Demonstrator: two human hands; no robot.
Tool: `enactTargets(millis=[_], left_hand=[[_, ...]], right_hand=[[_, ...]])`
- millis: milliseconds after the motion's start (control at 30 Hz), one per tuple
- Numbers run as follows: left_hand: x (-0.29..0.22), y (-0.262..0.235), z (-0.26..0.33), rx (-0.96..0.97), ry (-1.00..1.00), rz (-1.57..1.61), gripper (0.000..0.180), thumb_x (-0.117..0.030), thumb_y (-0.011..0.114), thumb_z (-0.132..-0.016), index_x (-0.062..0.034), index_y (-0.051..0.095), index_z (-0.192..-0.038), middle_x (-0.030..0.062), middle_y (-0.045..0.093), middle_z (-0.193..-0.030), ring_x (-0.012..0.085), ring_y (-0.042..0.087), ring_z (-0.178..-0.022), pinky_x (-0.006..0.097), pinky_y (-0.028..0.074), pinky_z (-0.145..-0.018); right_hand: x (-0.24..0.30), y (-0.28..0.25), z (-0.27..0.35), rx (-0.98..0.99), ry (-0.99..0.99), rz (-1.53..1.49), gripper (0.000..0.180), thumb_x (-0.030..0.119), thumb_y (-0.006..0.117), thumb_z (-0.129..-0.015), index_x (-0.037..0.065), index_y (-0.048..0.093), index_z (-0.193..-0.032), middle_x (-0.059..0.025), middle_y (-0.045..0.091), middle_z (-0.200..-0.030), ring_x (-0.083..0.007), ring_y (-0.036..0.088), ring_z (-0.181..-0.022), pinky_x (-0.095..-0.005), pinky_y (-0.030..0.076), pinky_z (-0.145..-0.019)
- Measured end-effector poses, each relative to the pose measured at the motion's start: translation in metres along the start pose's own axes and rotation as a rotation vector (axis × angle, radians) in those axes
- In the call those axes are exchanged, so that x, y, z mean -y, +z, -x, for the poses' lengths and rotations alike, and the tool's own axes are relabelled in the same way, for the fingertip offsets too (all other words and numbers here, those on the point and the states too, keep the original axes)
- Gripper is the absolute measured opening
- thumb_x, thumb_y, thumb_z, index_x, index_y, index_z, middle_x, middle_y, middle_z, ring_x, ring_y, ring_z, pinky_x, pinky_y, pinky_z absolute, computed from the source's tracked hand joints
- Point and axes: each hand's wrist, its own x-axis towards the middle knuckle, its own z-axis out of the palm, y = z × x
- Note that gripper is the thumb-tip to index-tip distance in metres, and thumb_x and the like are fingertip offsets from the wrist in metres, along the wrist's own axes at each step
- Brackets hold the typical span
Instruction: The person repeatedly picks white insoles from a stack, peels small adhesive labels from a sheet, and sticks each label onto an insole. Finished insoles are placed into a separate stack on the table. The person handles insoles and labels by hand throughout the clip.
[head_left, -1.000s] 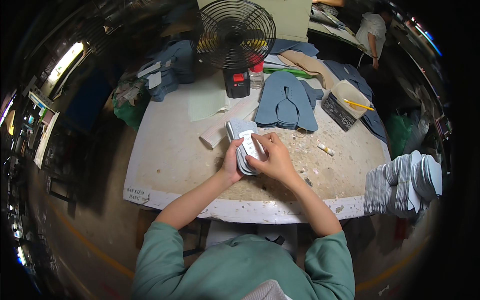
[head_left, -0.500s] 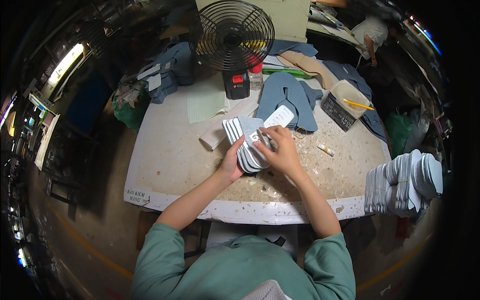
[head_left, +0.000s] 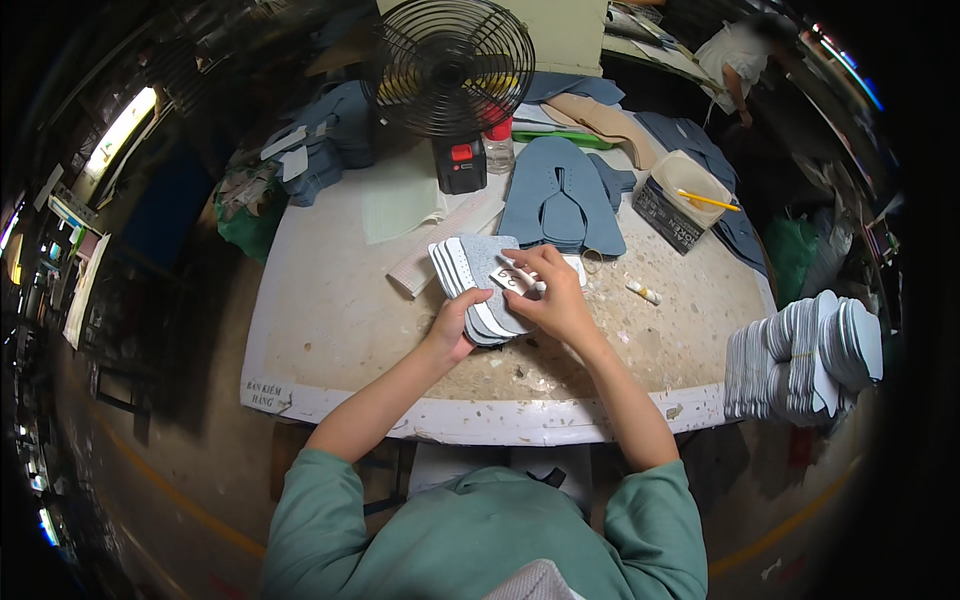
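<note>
My left hand (head_left: pixel 456 328) grips a fanned stack of flat grey and white shoe pieces (head_left: pixel 484 262), thumb on top. A small white label with dark handwriting (head_left: pixel 511 278) lies on the top grey piece. Over it my right hand (head_left: pixel 556 290) is closed in a pinch on a slim white marker (head_left: pixel 530 281), partly hidden by the fingers. Just beyond the right hand a white card (head_left: pixel 576 265) shows in part. Blue-grey cut shoe pieces (head_left: pixel 540 185) lie in a pile past the stack.
A black fan (head_left: pixel 450 70) stands at the back beside a red-capped bottle (head_left: pixel 498 150). To the right are a box (head_left: pixel 665 222) with a yellow pencil, a small white tube (head_left: pixel 643 293) and bundled light-grey pieces (head_left: pixel 800 355) at the table's edge. A person (head_left: pixel 735 65) stands back right.
My right hand has shifted slightly over the label, and the white marker shows more clearly. The white card, earlier in fuller view on the blue-grey pieces, is now mostly hidden. The view moved slightly.
</note>
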Motion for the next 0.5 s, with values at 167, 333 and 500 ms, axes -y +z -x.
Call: enactTargets(millis=[167, 333, 500], left_hand=[[-0.007, 0.011, 0.004, -0.082, -0.007, 0.015, 0.058, -0.010, 0.059, -0.088, 0.0033, 0.035, -0.138, 0.0211, 0.050, -0.132, 0.0332, 0.052, -0.124, 0.047, 0.045, -0.104], [-0.006, 0.016, 0.003, -0.084, 0.034, 0.074, 0.056, -0.020, 0.055, -0.093, 0.0002, 0.034, -0.141, 0.0180, 0.048, -0.137, 0.0302, 0.051, -0.126, 0.045, 0.042, -0.106], [-0.002, 0.014, 0.007, -0.070, 0.028, 0.009, 0.052, -0.026, 0.049, -0.095, -0.0004, 0.037, -0.140, 0.0162, 0.051, -0.136, 0.0279, 0.053, -0.124, 0.042, 0.044, -0.105]], right_hand=[[-0.032, -0.033, -0.024, -0.266, 0.018, 0.198, 0.048, 0.010, 0.078, -0.070, 0.006, 0.065, -0.117, -0.0145, 0.057, -0.107, -0.0296, 0.061, -0.094, -0.0370, 0.050, -0.084], [-0.018, -0.018, -0.019, -0.253, 0.091, 0.111, 0.033, 0.016, 0.075, -0.080, 0.003, 0.069, -0.109, -0.0128, 0.062, -0.099, -0.0243, 0.063, -0.080, -0.0354, 0.051, -0.074], [0.010, 0.020, 0.001, -0.180, -0.166, 0.215, 0.032, 0.020, 0.075, -0.081, 0.002, 0.069, -0.107, -0.0115, 0.063, -0.088, -0.0205, 0.064, -0.073, -0.0336, 0.051, -0.064]])
